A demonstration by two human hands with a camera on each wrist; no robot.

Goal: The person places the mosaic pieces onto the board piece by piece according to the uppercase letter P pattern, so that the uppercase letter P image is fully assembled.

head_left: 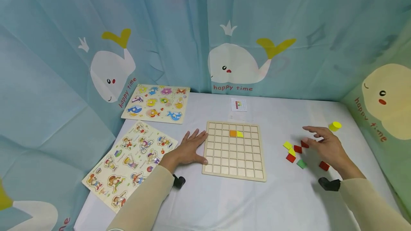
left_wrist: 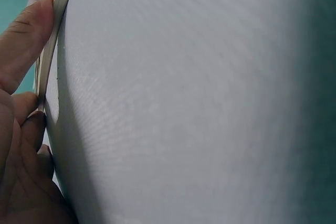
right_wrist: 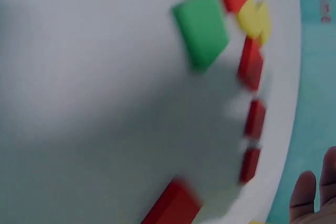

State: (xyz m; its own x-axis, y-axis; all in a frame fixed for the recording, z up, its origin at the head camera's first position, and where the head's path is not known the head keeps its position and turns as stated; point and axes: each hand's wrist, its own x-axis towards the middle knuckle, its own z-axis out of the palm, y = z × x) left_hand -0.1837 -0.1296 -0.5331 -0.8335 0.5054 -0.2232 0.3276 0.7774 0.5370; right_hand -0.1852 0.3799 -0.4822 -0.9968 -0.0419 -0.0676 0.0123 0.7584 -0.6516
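Observation:
A square wooden grid board (head_left: 208, 172) lies on the table in the head view. An orange square (head_left: 233, 133) and a yellow quarter-round piece (head_left: 240, 134) sit side by side in its upper cells. My left hand (head_left: 189, 149) is spread flat at the board's left edge, the thumb touching the rim. My right hand (head_left: 329, 149) hovers over the loose pieces at the right, fingers loosely bent, with nothing visible in its grasp. Below and beside it lie several red pieces (head_left: 324, 165), a green piece (right_wrist: 202, 30) and yellow pieces (head_left: 287, 145).
A yellow cylinder (head_left: 335, 126) stands beyond the right hand. Behind the board lies a small pattern card (head_left: 239, 105). Two picture puzzle boards, one with sea animals (head_left: 157, 103) and one with figures (head_left: 128, 163), lie at the left. Whale-print curtains (head_left: 179, 17) surround the table.

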